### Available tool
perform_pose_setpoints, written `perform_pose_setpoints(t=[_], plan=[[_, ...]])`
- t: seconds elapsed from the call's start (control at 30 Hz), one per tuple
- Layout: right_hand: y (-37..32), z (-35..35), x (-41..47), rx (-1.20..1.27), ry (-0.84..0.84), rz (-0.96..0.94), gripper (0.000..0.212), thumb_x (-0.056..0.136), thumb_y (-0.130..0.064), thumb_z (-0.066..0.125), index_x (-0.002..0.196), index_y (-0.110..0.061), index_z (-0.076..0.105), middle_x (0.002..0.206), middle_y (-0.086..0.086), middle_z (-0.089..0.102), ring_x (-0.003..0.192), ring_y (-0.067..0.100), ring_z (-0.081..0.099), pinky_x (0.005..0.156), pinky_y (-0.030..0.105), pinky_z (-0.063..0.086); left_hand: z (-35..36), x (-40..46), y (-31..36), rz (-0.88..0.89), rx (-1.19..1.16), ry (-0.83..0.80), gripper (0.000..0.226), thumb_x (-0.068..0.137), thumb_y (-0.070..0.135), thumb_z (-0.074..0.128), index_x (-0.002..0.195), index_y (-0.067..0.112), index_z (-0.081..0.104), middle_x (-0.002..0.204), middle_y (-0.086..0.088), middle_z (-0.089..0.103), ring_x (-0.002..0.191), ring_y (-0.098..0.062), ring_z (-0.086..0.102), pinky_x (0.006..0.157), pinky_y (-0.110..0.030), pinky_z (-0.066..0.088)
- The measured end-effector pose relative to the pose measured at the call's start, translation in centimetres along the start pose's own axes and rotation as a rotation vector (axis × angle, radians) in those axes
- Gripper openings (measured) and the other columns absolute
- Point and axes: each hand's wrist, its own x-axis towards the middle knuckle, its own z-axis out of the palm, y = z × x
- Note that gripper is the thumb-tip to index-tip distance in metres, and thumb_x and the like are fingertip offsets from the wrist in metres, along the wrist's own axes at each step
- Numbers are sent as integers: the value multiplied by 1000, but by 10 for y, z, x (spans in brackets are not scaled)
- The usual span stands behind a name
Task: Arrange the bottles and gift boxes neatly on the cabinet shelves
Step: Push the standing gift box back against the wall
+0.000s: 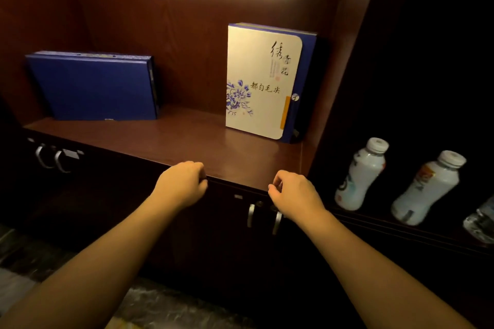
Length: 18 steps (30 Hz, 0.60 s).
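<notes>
A plain blue gift box leans against the back wall at the left of the brown cabinet shelf. A white gift box with blue flowers and calligraphy stands upright at the shelf's right end. Two white bottles stand in the dark compartment to the right, and a clear bottle shows partly at the frame edge. My left hand hovers at the shelf's front edge with fingers curled, holding nothing. My right hand is beside it, fingers curled too, also holding nothing.
Below the shelf are dark cabinet doors with metal handles, one pair under my right hand and one pair at the left. A wooden partition separates the shelf from the bottle compartment. A marbled floor lies below.
</notes>
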Motion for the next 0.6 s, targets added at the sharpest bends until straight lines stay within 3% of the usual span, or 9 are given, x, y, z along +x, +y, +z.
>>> perform_pose_setpoints(t=[0.2, 0.4, 0.6], plan=[[-17, 28, 49, -27, -3, 135, 15, 91, -34, 57, 84, -20, 57, 83, 0, 61, 78, 25, 59, 63, 34, 47, 9, 57, -29, 52, 21, -33, 20, 86, 39, 58, 97, 23, 63, 101, -2, 66, 92, -26, 62, 76, -36, 52], [4, 61, 111, -4, 13, 302, 17, 91, -31, 57, 99, -16, 59, 95, 6, 62, 83, 28, 57, 66, 34, 47, 39, 132, -30, 41, -47, -80, 24, 85, 40, 58, 97, 20, 63, 104, -6, 68, 94, -30, 62, 80, -40, 53], [43, 95, 195, 86, 126, 473, 35, 92, -30, 61, 122, -14, 53, 119, 12, 60, 109, 32, 56, 74, 36, 45, 85, 204, -25, -10, -89, -115, 43, 85, 46, 63, 115, 16, 58, 118, -10, 61, 108, -32, 56, 89, -46, 51]])
